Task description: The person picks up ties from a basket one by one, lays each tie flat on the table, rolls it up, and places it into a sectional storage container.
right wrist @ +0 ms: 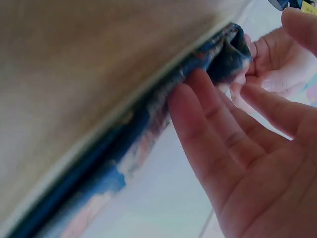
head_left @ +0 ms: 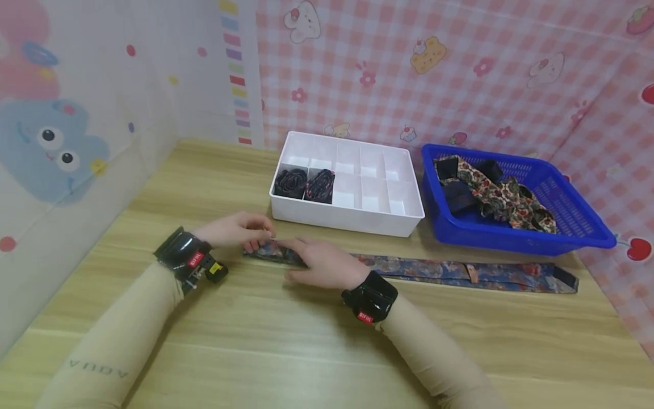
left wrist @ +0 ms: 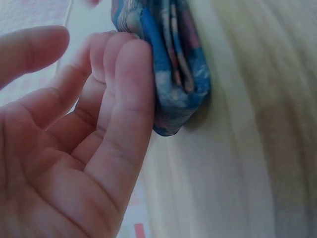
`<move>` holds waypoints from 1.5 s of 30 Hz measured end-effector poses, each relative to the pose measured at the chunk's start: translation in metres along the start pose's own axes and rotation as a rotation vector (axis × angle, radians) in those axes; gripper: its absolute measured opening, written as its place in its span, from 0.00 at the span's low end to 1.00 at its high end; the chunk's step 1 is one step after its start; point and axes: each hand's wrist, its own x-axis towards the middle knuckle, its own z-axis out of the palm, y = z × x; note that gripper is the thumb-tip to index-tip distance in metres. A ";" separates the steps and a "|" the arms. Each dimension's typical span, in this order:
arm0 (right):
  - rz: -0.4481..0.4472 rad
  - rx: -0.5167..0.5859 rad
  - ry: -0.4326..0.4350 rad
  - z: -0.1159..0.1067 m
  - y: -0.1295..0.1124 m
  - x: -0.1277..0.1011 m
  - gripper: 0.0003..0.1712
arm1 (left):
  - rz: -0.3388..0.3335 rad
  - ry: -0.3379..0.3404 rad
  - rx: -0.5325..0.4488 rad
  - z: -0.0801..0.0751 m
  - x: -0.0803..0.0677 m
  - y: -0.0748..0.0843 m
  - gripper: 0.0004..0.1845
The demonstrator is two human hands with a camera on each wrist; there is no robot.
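Observation:
A blue floral necktie lies lengthwise on the table, its left end folded over in layers. My left hand is at that folded end. Its fingertips touch the side of the fold, and the thumb stays apart from the cloth in the left wrist view. My right hand lies over the tie just to the right, its extended fingers touching the fabric near the fold. Beyond the hands, a white divided box holds a rolled dark tie and a rolled dark patterned tie in its front-left compartments.
At the back right stands a blue plastic basket with a floral-patterned tie and dark cloth items inside. Patterned cloth walls enclose the wooden table at the back and sides.

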 end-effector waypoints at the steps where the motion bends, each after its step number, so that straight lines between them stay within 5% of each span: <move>1: -0.005 -0.015 -0.006 0.000 -0.001 0.000 0.38 | 0.001 0.001 0.006 0.001 0.000 0.001 0.11; 7: -0.032 -0.189 -0.049 0.002 -0.004 -0.001 0.39 | -0.003 0.014 0.067 0.005 -0.001 0.008 0.09; 11: -0.040 -0.242 -0.086 0.001 -0.004 -0.001 0.39 | 0.040 0.020 0.232 0.004 -0.003 0.011 0.10; 15: -0.027 -0.179 -0.116 0.001 -0.002 -0.001 0.39 | -0.019 0.038 0.448 0.002 -0.008 0.010 0.23; 18: -0.009 -0.104 -0.104 0.002 0.000 -0.001 0.38 | -0.096 0.043 0.525 -0.001 -0.013 0.007 0.25; 23: 0.034 0.022 -0.063 0.002 0.002 0.000 0.35 | -0.118 0.035 0.447 -0.005 -0.016 0.010 0.20; 30: 0.098 0.246 -0.010 0.001 0.004 0.004 0.24 | 0.051 0.075 0.357 -0.003 -0.013 0.027 0.20; 36: 0.279 0.474 0.070 -0.008 0.012 0.001 0.27 | 0.201 0.047 0.281 0.014 -0.001 0.044 0.26; 40: 0.342 0.466 0.084 -0.010 0.026 -0.003 0.27 | 0.239 0.047 0.228 0.026 0.005 0.046 0.22; 45: 0.365 0.292 0.033 -0.010 0.038 -0.008 0.27 | 0.261 0.092 0.456 0.038 0.015 0.038 0.12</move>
